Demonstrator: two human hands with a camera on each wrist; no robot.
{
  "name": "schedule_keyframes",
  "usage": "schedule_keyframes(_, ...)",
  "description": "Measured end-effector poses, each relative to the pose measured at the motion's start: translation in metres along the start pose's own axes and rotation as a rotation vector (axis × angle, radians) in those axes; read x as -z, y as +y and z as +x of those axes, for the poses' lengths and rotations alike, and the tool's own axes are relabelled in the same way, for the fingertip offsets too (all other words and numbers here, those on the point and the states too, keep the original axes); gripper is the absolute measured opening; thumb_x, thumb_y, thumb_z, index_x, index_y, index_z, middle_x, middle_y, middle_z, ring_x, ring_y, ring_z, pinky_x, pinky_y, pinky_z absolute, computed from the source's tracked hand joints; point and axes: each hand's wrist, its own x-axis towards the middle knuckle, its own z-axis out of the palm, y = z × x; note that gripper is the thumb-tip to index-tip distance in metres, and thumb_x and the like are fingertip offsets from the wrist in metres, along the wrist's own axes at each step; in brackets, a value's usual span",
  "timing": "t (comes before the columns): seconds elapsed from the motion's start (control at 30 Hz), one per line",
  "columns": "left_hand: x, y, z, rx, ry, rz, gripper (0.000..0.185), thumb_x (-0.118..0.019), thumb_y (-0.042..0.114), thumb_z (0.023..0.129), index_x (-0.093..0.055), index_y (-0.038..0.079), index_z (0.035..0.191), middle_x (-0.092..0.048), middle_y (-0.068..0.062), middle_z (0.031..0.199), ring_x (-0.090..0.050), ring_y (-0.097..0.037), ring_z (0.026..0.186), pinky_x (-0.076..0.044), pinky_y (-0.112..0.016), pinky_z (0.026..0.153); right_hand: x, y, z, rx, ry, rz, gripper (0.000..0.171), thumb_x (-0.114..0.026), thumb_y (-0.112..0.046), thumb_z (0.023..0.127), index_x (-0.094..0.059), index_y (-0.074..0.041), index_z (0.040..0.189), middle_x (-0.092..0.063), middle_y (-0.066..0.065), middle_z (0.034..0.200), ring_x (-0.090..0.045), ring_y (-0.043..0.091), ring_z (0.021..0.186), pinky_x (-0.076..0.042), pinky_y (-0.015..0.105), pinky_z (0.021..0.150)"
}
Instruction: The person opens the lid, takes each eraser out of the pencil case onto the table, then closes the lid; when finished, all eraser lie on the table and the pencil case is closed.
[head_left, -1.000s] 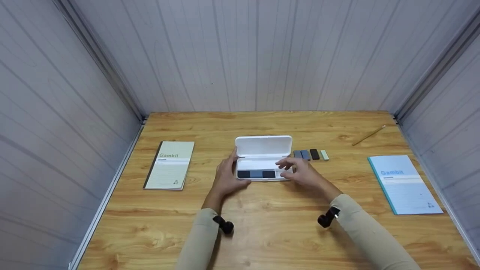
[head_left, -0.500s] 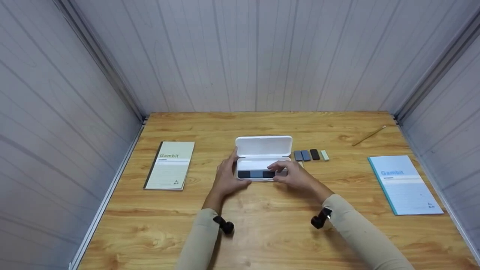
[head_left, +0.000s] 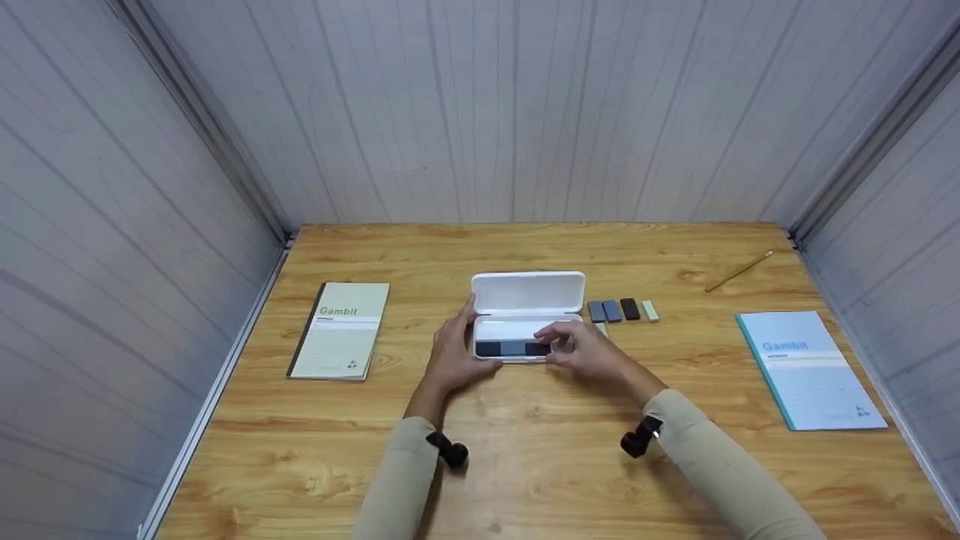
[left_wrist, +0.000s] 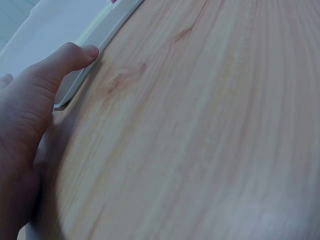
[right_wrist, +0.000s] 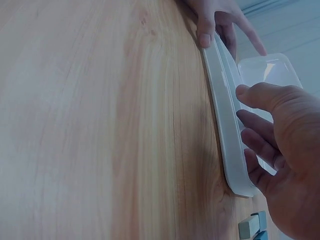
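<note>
A white pencil case [head_left: 528, 279] lies on the table with its lid raised at the back. Along its front inside edge runs a row of eraser-like blocks, black [head_left: 488, 349], blue-grey [head_left: 513, 349] and black again. My left hand [head_left: 454, 349] grips the case's left end, thumb on the front rim and fingers behind. My right hand [head_left: 589, 350] is over the right half, its bent fingertips right at the second black block [head_left: 537, 349]. In the right wrist view, a gap shows between thumb [right_wrist: 255, 93] and fingers, with nothing visible in it.
Right of the case lie two blue-grey blocks [head_left: 604, 311], a black block [head_left: 630, 309] and a pale green block [head_left: 649, 311]; another pale block [head_left: 601, 328] shows beside the right hand. A pencil [head_left: 739, 271], a cream notebook [head_left: 341, 331] and a blue notebook [head_left: 810, 370] lie farther out.
My right hand has moved left along the case, from its right end to the second black block, uncovering a pale block on the table. It then stays put. The left hand has not moved.
</note>
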Motion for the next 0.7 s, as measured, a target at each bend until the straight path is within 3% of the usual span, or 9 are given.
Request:
schedule_keyframes(0.2, 0.0002, 0.0002, 0.0002, 0.020, -0.012, -0.002, 0.135, -0.103, 0.038, 0.074, -0.024, 0.018, 0.181, -0.063, -0.012, 0.166, -0.053, -0.038, 0.155, -0.027, -0.064, 0.135, -0.0002, -0.0006, 0.0000, -0.018, -0.009, 0.005, 0.039, -0.078, -0.014, 0.103, -0.076, -0.010, 0.142, -0.080, 0.013, 0.135, -0.068, 0.027, 0.117, -0.053, 0.037, 0.102)
schedule_keyframes(0.4, 0.0004, 0.0002, 0.0000, 0.012, -0.006, 0.014, 0.135, -0.102, 0.039, 0.073, -0.025, 0.016, 0.181, -0.064, -0.012, 0.165, -0.053, -0.039, 0.155, -0.029, -0.065, 0.134, -0.0009, -0.0008, 0.0010, -0.043, -0.009, 0.011, 0.040, -0.079, -0.014, 0.103, -0.075, -0.012, 0.143, -0.080, 0.011, 0.137, -0.069, 0.027, 0.119, -0.054, 0.042, 0.104)
schedule_keyframes(0.7, 0.0001, -0.0001, 0.0009, -0.006, -0.001, 0.008, 0.134, -0.102, 0.038, 0.074, -0.025, 0.013, 0.180, -0.069, -0.015, 0.156, -0.055, -0.042, 0.153, -0.032, -0.068, 0.131, -0.0029, -0.0030, 0.0035, 0.007, -0.010, -0.044, 0.041, -0.079, -0.012, 0.102, -0.075, -0.011, 0.143, -0.078, 0.016, 0.137, -0.064, 0.023, 0.110, -0.050, 0.033, 0.095)
